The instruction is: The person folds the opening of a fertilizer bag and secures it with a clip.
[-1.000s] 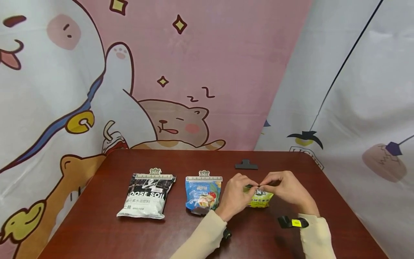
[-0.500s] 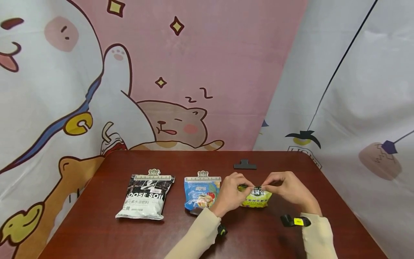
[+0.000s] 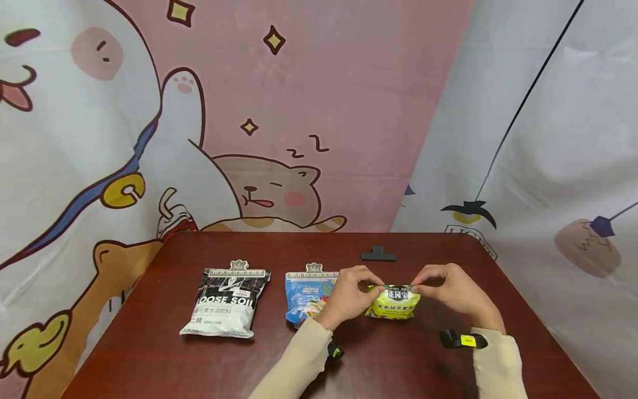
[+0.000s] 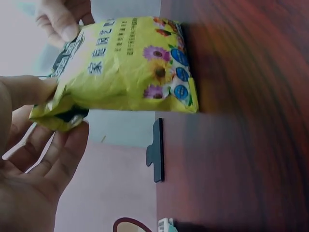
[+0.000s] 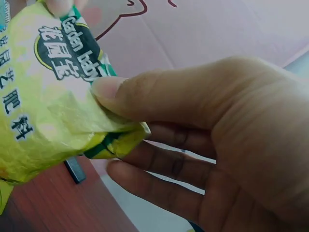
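Note:
A small yellow-green fertilizer bag (image 3: 396, 305) with flower pictures stands on the table, its top edge folded over. My left hand (image 3: 351, 293) pinches the left end of that fold between thumb and fingers. At the right end, my right hand (image 3: 456, 288) pinches the fold in the same manner, the thumb (image 5: 113, 92) lying on the bag's printed front. In the left wrist view the bag (image 4: 125, 67) shows its side, with a tucked corner beside my left fingers. Behind the bag lies a black clip (image 3: 379, 254), touched by neither hand.
Left of my hands stands a blue bag (image 3: 304, 299) with a piano-patterned clip (image 3: 313, 270) along its top, partly covered by my left hand. Farther left is a black-and-white soil bag (image 3: 224, 305) with a similar clip. A printed cloth (image 3: 349, 111) hangs behind the table.
My hands have slid apart along the top of the yellow-green bag, left hand leftward and right hand rightward. More of the bag's front shows between them.

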A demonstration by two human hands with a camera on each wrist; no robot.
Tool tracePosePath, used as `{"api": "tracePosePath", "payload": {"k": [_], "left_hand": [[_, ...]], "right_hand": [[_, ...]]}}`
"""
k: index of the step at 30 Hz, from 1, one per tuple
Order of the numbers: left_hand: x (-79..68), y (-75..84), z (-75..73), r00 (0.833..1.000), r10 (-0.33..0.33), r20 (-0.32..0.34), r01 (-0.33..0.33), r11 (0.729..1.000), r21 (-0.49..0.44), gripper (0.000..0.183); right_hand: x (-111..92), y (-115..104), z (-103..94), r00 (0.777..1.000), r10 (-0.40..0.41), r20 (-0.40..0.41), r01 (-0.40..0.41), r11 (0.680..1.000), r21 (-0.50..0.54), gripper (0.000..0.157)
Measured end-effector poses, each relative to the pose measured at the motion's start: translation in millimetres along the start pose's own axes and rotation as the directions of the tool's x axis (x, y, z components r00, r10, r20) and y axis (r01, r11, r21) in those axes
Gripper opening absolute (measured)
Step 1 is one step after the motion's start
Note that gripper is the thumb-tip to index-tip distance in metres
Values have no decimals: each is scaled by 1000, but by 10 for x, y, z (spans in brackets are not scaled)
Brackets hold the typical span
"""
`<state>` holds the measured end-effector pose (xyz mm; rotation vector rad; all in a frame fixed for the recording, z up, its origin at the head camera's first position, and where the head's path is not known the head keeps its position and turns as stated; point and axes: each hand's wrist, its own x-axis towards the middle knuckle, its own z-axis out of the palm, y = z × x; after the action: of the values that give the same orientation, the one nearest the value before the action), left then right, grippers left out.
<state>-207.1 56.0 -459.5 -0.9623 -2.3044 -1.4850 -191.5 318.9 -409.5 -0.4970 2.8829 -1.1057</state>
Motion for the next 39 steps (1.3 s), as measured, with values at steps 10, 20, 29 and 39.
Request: {"api": "tracePosePath", "payload": {"k": [10,20,29,39], "left_hand": [[6,-43,-8,999,18,-29,-18,1000,-3,6],[11,-29,-66,993,-113,21,114,991,-64,4],[0,-48,-174,984,-165,73,170,983,-72,5],[9,-33,-178,984,-169,62,172,984,-50,5]], "right_hand": [[9,23,2,999,44,-7,-44,999,-4,5],[8,49,-34,999,45,8,-45,999,7,5],[-41,135,-63,996,89,0,-89,996,1,7],[-29,130,-48,995,89,-34,-90,995,-32,6]]}}
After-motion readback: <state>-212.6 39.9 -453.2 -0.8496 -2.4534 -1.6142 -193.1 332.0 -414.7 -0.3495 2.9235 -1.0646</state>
